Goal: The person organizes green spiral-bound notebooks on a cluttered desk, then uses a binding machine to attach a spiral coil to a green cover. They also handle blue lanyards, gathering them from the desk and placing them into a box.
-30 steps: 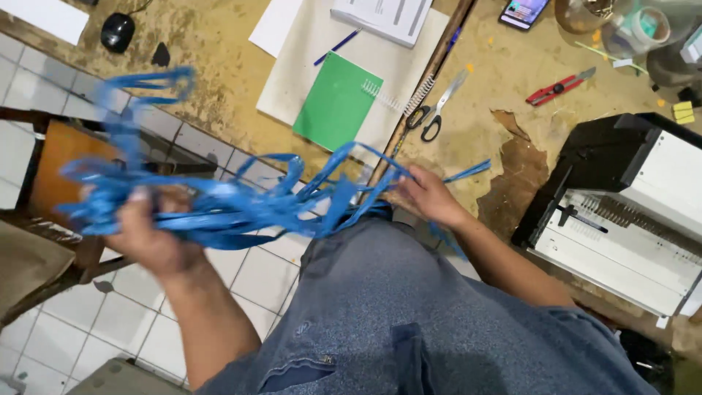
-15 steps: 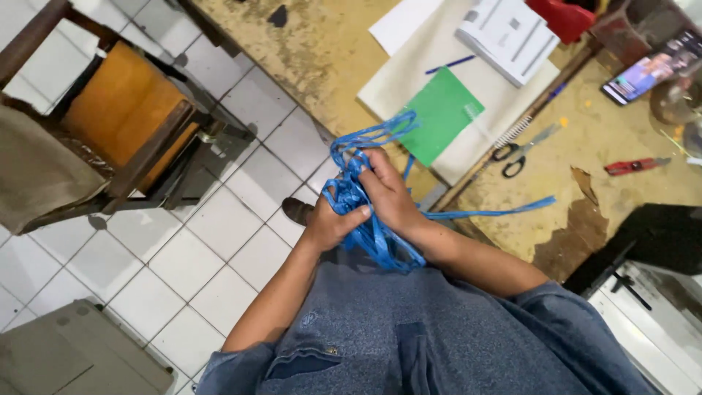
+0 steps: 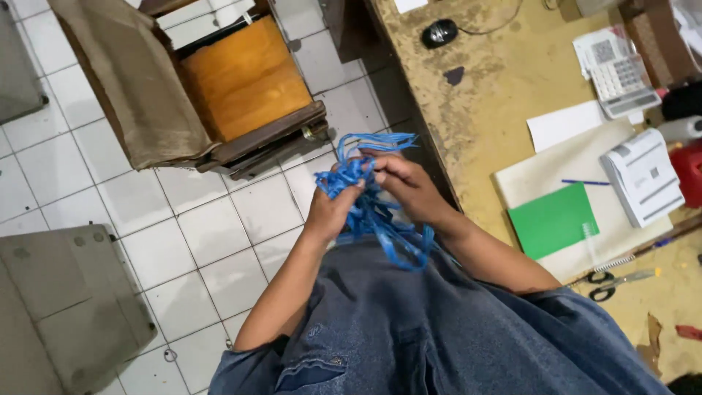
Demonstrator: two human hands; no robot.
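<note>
A tangled bundle of blue plastic strips point(image 3: 369, 208) is bunched between both hands, above my denim-clad lap point(image 3: 409, 329). My left hand point(image 3: 333, 208) grips the bundle from the left side, fingers closed on it. From the right, my right hand point(image 3: 406, 186) clasps the top of the same bundle, with loops sticking up above the fingers and loose ends hanging down toward my lap.
A wooden chair point(image 3: 227, 88) with a draped cloth stands on the white tiled floor point(image 3: 212, 234) to the left. On the worn table point(image 3: 504, 80) at right lie a mouse point(image 3: 439, 32), calculator point(image 3: 618, 73), green notebook point(image 3: 553, 221), papers and scissors point(image 3: 614, 284).
The blue strips, first spread wide between my hands, have been gathered into a tight bunch. The view has swung left, bringing the chair and floor into the middle.
</note>
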